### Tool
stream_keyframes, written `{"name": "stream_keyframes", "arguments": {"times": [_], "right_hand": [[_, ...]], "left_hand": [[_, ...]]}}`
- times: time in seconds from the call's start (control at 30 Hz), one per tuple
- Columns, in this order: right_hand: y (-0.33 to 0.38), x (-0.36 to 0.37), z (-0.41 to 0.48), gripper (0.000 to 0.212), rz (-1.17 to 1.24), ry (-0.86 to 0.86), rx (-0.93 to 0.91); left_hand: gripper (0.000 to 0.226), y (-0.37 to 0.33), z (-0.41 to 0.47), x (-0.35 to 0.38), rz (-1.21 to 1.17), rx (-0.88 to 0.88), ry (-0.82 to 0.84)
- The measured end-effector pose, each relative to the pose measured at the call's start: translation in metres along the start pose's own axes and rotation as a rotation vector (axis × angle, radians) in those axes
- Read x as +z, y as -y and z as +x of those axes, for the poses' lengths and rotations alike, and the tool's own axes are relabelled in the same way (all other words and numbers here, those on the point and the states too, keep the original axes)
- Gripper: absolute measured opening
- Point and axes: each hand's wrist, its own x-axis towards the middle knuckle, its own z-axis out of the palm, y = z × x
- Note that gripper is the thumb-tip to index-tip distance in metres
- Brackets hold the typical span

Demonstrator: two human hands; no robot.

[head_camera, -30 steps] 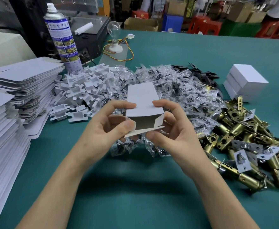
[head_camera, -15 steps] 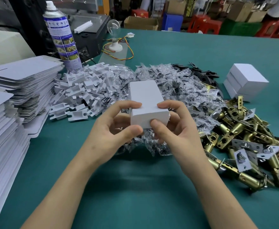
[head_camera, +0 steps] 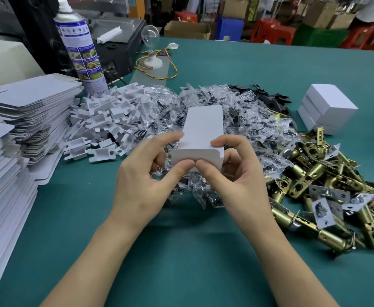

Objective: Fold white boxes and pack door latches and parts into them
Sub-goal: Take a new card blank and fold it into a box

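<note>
**Head view: closing 1 end of a carton.**

**Near.** 2 bare forearms reach in over the green table (head_camera: 181, 258). The left hand (head_camera: 141, 185) and the right hand (head_camera: 239, 182) both grip the white box (head_camera: 203, 125). The box is held in the air above the near edge of the pile of screw bags (head_camera: 243, 120), with its long axis pointing away from the viewer. Each hand has its fingers curled at the box's side, its index finger on the top panel and its thumb on the near end flap (head_camera: 194, 155). The 2 thumb tips meet at the flap's middle. The flap's right corner looks not quite seated, so the step in hand is judged to be tucking this end shut.

**Technique.**
- Brace the side walls with the curled fingers so the sleeve stays square.
- Drive the flap straight in with both thumbs, not 1.
- Sweep the thumbs outward to the corners until the flap lies flush.

The far end is hidden. It would need to be open for loading.

**Middle.** Brass door latches (head_camera: 327, 173) are heaped to the right of the hands. White plastic inserts (head_camera: 106, 120) lie left of the bags. Stacks of flat box blanks (head_camera: 26, 107) stand at the left edge.

**Far.** Finished boxes (head_camera: 327, 107) are stacked at right. A spray can (head_camera: 82, 52) and a bare light bulb (head_camera: 150, 34) stand at the back.

**Writing.** The box is plain and unprinted. The spray can has a blue label with small picture panels, but its text is too small to read. Paper tags on the latches show an image and no legible words.
</note>
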Motion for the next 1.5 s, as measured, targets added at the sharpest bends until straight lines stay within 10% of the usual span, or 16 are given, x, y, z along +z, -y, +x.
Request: {"name": "stream_keyframes", "arguments": {"times": [0.23,1.5], "right_hand": [[0.0017,0.0042,-0.0011,0.032,0.064,-0.006,0.008],[0.0039,0.0087,-0.0025,0.038,0.151,0.045,0.003]], "left_hand": [[0.042,-0.0046,0.0034,-0.0003,0.372,0.545,-0.162],[0.029,0.0037,0.0059,-0.0018,0.417,0.557,-0.119]]}}
